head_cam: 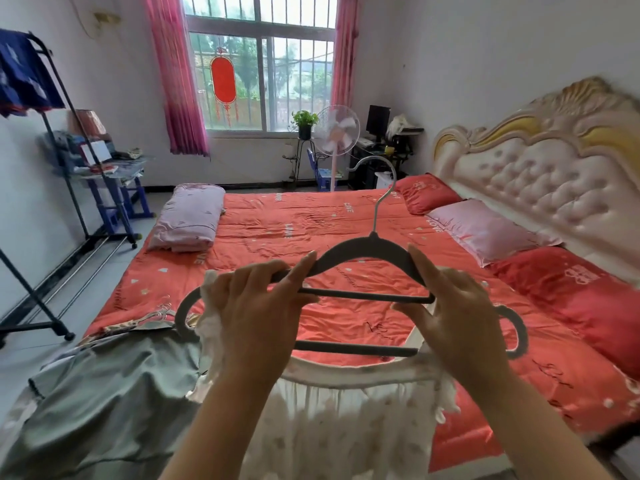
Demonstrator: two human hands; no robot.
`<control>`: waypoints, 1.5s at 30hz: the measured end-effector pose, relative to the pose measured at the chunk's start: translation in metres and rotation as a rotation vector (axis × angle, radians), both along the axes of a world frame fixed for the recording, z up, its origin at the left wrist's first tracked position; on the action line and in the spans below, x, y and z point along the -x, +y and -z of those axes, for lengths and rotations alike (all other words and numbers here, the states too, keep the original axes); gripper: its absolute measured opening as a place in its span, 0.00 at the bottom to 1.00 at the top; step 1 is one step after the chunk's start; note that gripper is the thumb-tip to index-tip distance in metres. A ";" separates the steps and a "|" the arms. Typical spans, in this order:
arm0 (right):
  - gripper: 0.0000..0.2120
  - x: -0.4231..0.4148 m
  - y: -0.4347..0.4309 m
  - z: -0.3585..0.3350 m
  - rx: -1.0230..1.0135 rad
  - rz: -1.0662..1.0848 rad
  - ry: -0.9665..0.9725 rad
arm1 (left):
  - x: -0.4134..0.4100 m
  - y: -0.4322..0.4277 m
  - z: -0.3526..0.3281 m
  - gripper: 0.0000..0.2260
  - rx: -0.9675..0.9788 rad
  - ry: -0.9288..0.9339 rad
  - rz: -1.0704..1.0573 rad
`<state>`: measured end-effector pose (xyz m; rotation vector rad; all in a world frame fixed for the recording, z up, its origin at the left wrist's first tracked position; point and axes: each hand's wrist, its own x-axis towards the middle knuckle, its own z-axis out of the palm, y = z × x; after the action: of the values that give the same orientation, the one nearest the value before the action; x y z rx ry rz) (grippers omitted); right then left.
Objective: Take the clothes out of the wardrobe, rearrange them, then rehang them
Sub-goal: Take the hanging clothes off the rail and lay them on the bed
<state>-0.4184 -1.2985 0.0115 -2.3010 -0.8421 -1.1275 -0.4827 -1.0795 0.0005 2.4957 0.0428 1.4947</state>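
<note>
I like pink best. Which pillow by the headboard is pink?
The middle pillow: pale pink, lying between the two red pillows.

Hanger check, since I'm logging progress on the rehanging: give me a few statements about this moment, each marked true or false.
1. Both hands hold the grey hanger. True: the left hand and the right hand each have a grip on it.
2. The white dress hangs on the clothes rack. False: it is held over the bed.
3. A grey-green garment lies on the bed's near corner. True.
4. The fan stands on the bed. False: it stands on the floor near the window.
</note>
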 end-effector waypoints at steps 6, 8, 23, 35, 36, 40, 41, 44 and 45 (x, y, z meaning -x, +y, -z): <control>0.41 -0.078 -0.012 0.007 -0.012 -0.101 0.022 | -0.053 -0.022 -0.002 0.20 -0.013 0.077 -0.130; 0.40 -0.100 -0.019 0.006 -0.005 -0.104 0.026 | -0.072 -0.033 -0.004 0.20 -0.019 0.082 -0.150; 0.41 -0.183 -0.033 0.016 -0.018 -0.188 0.106 | -0.147 -0.047 0.007 0.20 -0.061 0.068 -0.198; 0.39 -0.245 0.076 0.027 -0.001 -0.203 0.172 | -0.204 0.056 0.024 0.21 0.015 0.088 -0.209; 0.39 -0.252 0.087 0.029 0.000 -0.202 0.177 | -0.211 0.067 0.027 0.20 0.019 0.093 -0.207; 0.38 -0.279 0.123 0.041 0.010 -0.198 0.185 | -0.240 0.104 0.042 0.20 0.035 0.111 -0.188; 0.38 -0.287 0.132 0.046 0.013 -0.198 0.188 | -0.248 0.113 0.047 0.20 0.053 0.119 -0.185; 0.37 -0.311 0.154 0.059 0.021 -0.210 0.234 | -0.272 0.133 0.063 0.20 0.098 0.158 -0.180; 0.37 -0.320 0.161 0.063 0.025 -0.216 0.242 | -0.280 0.139 0.068 0.20 0.100 0.178 -0.185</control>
<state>-0.0987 -1.1379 -0.0518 -2.2442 -0.9842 -0.7329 -0.2026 -0.9402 -0.0673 2.5943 0.3789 1.2939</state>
